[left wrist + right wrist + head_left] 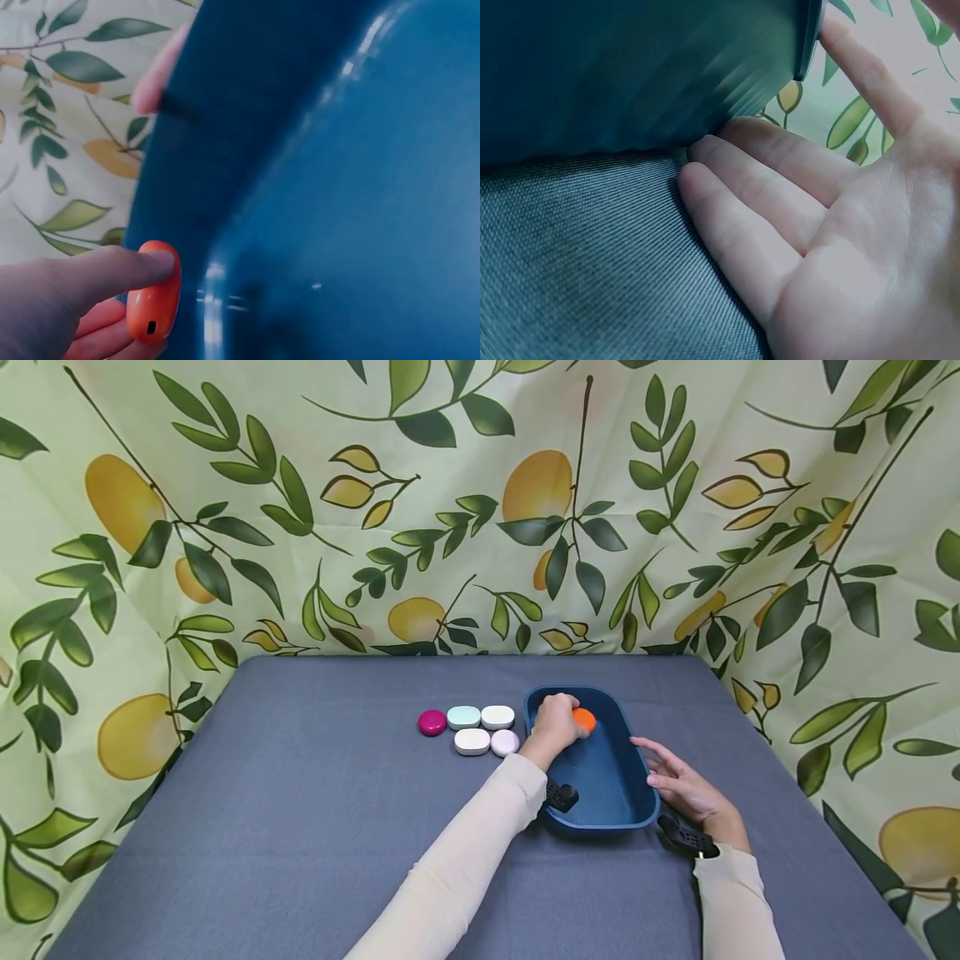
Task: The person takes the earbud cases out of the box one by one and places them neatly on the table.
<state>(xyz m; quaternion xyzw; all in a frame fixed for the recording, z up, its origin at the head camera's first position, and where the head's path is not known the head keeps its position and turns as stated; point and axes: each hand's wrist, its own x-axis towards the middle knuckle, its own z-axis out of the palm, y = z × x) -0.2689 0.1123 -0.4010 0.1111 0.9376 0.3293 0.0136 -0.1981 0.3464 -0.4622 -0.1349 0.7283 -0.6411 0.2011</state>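
My left hand point(555, 722) reaches over the left side of a dark blue bin point(651, 806) and pinches an orange earbud case point(584, 720) between thumb and fingers. In the left wrist view, the glossy orange case shows a small dark slot near its lower end, with the thumb across its top. My right hand point(686, 787) is at the bin's right side, its fingers extended. The right wrist view shows the index fingertip at the rim and the other fingers point(742, 225) low along the bin's outer wall, over the cloth.
Left of the bin sit several rounded cases: a magenta one point(432, 722), a mint one point(463, 717), two white ones point(497, 717) and a pale lilac one point(505, 743). Grey cloth point(315, 810) covers the table. A leaf-and-lemon curtain point(450, 468) hangs behind.
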